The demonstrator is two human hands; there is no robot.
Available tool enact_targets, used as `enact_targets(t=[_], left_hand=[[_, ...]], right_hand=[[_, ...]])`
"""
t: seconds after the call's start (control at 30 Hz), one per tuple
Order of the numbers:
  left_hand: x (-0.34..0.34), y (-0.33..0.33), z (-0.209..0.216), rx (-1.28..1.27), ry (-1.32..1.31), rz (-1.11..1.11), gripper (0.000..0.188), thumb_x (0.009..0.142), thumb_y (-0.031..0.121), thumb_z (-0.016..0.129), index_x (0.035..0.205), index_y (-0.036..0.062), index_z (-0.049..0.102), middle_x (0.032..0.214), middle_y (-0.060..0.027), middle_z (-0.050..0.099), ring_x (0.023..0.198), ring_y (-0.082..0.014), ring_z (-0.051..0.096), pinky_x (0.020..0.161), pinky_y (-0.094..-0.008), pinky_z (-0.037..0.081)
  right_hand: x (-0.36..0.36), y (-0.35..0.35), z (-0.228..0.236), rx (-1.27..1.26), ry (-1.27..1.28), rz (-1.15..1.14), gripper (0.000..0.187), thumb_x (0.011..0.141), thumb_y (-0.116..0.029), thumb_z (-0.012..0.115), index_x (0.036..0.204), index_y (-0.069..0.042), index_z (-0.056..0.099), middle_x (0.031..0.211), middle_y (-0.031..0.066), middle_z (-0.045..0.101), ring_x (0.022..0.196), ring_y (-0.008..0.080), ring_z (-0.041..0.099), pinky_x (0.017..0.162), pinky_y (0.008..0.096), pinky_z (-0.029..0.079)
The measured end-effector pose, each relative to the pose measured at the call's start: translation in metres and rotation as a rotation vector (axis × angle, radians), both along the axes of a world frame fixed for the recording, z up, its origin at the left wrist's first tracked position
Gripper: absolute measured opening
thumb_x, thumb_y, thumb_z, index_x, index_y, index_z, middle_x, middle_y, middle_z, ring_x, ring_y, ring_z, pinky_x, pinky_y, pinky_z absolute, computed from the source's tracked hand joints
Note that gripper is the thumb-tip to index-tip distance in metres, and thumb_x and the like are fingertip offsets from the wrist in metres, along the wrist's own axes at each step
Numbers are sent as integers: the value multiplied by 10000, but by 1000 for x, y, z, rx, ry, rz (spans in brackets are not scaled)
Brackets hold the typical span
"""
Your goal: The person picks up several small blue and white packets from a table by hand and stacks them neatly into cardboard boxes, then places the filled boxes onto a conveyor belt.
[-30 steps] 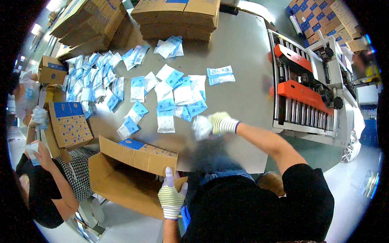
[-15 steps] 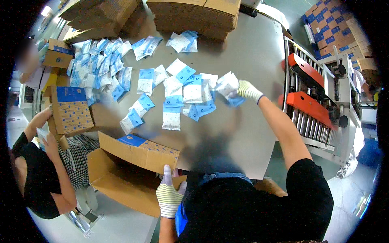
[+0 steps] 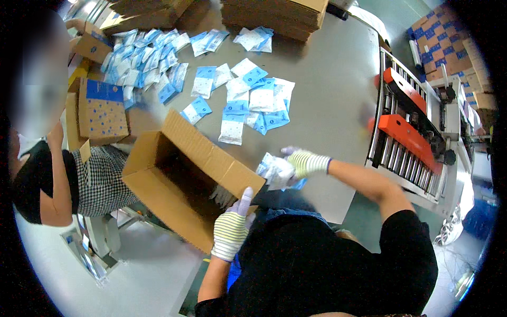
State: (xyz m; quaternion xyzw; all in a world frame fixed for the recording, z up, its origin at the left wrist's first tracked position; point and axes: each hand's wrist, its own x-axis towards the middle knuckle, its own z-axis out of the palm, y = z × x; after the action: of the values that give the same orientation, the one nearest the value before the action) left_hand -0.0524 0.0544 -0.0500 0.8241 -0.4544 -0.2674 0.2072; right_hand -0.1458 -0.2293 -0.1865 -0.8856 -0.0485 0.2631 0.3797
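My left hand (image 3: pixel 230 230), in a striped glove, grips the near right edge of an open cardboard carton (image 3: pixel 208 156). The carton leans at the table's front edge, its mouth facing up toward me. Something pale (image 3: pixel 224 197) shows inside, near my left thumb; the rest of the interior is dark. To the right of the carton, my gloved right hand (image 3: pixel 308 162) is closed on a few white and blue packets (image 3: pixel 275 170), held above the table's front part. Loose white and blue packets (image 3: pixel 231 128) lie in the middle of the table, several overlapping.
A larger heap of packets (image 3: pixel 142 59) covers the table's far left. Stacks of flattened cardboard (image 3: pixel 272 18) stand at the back. A co-worker (image 3: pixel 55 182) is at the left beside another carton (image 3: pixel 103 111). At the right stands a roller conveyor (image 3: pixel 404 142) with red guides.
My right hand has come nearer and leftward with packets from the table. The carton has tilted and turned, with its far wall now raised higher; my left hand still grips it.
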Motion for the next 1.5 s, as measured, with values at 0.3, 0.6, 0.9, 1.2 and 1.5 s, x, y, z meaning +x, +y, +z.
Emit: enact_targets(t=[0.3, 0.6, 0.9, 1.2, 1.5], left_hand=[[-4, 9, 0, -36, 56, 87, 767, 780, 158, 668, 1432, 116, 265, 1028, -216, 623, 871, -379, 620, 726, -420, 508], [-40, 0, -9, 40, -201, -246, 681, 802, 151, 589, 1416, 186, 295, 824, -153, 589, 688, -328, 599, 579, -437, 509], [-42, -5, -38, -96, -333, -169, 610, 866, 197, 524, 1422, 174, 277, 863, -150, 613, 672, -292, 612, 545, -412, 503], [-72, -7, -34, 112, -295, -363, 567, 853, 97, 375, 1413, 143, 292, 1059, -247, 573, 715, -305, 594, 598, -427, 501], [-55, 3, -6, 262, -36, -288, 654, 843, 73, 392, 1456, 223, 222, 1127, -289, 543, 829, -396, 593, 679, -446, 516]], right_hand=[[-1, 92, 28, -548, 269, -60, 633, 588, -362, 757, 1096, -25, 587, 1064, 170, 609, 1020, 320, 564, 877, 430, 458], [-17, -28, -52, -514, 28, -365, 665, 691, -409, 737, 1216, -59, 526, 1156, 145, 610, 1033, 312, 594, 924, 386, 464], [95, 85, 215, -229, -298, 40, 499, 603, -226, 742, 1053, -57, 608, 1097, 120, 601, 1053, 289, 555, 911, 420, 435], [202, 173, 4, 277, -62, -199, 610, 723, -383, 687, 1276, -174, 535, 1282, 106, 533, 1146, 321, 518, 907, 406, 440], [190, 169, 182, -224, -421, 360, 249, 773, -252, 667, 897, -37, 647, 956, 177, 640, 874, 327, 624, 745, 420, 501]])
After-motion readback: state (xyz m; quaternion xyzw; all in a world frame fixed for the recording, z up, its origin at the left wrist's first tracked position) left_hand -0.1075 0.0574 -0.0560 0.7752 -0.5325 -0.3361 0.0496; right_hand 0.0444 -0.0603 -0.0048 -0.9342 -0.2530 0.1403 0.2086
